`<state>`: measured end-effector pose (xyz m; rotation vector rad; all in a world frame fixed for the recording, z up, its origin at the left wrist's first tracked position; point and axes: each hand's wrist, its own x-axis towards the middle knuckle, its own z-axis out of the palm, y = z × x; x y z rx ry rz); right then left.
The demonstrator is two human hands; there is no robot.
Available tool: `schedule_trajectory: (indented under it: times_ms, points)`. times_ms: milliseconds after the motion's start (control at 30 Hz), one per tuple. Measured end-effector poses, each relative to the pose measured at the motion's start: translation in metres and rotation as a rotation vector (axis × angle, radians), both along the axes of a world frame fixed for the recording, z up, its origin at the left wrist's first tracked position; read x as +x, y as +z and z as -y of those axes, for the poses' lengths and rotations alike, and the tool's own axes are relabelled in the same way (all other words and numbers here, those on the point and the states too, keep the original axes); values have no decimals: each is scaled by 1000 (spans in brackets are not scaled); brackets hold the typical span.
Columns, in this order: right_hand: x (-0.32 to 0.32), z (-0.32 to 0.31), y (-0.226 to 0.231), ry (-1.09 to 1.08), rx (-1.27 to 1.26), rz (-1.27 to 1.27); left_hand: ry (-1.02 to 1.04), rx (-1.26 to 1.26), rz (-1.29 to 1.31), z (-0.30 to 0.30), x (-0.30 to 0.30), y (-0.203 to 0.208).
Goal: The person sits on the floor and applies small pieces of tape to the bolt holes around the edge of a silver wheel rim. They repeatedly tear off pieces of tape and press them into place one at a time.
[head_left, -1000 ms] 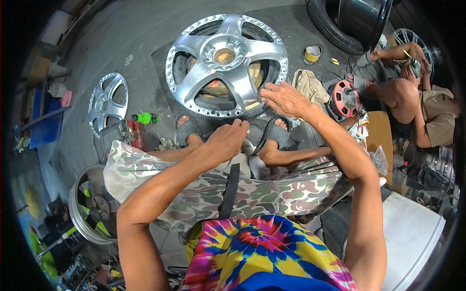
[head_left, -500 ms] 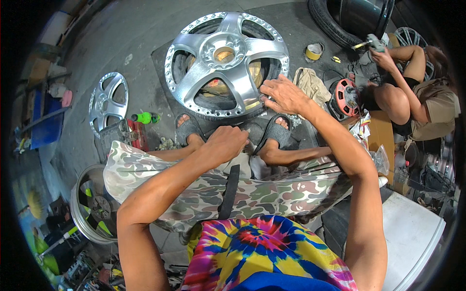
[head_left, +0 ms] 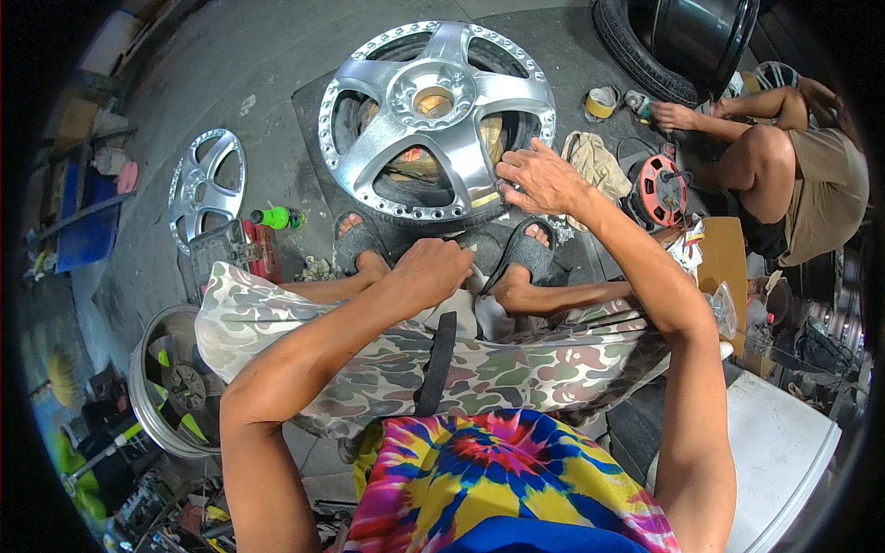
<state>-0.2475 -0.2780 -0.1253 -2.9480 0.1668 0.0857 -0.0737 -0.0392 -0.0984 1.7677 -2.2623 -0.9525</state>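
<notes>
A silver five-spoke wheel face with a ring of bolt holes lies on a black tire in front of my feet. My right hand rests at its near right edge, fingers bent together against the end of a spoke. Whatever is pinched there, if anything, is too small to name. Closer to me, my left hand is closed in a fist above the gap between my sandals, apart from the wheel. Its fingers are mostly hidden, and I cannot make out what they hold.
A beige cloth, a yellow tape roll and a red cable reel lie to the right. Beyond them a co-worker sits low. On the left are a smaller silver wheel face, a green bottle and a rim.
The co-worker's hand has come down with the power tool, from raised to near the floor beside the tape roll. Both my hands stay almost where they were.
</notes>
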Motion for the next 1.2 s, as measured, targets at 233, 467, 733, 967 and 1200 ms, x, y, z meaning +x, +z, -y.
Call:
schedule_trajectory:
  times_ms: [233,467,733,967,1200]
  points:
    - [1,3,-5,45,-20,24,-8,-7,4,-1,0,-1]
    - [8,5,-2,116,-63,54,-15,8,15,0,0,4]
    - [14,6,-7,102,-62,-11,-29,1,39,0,1,-3]
    - [12,5,-9,104,8,-12,-29,-40,16,-1,3,-5]
    - [-12,-6,8,10,67,84,5,-95,-13,-2,0,-1]
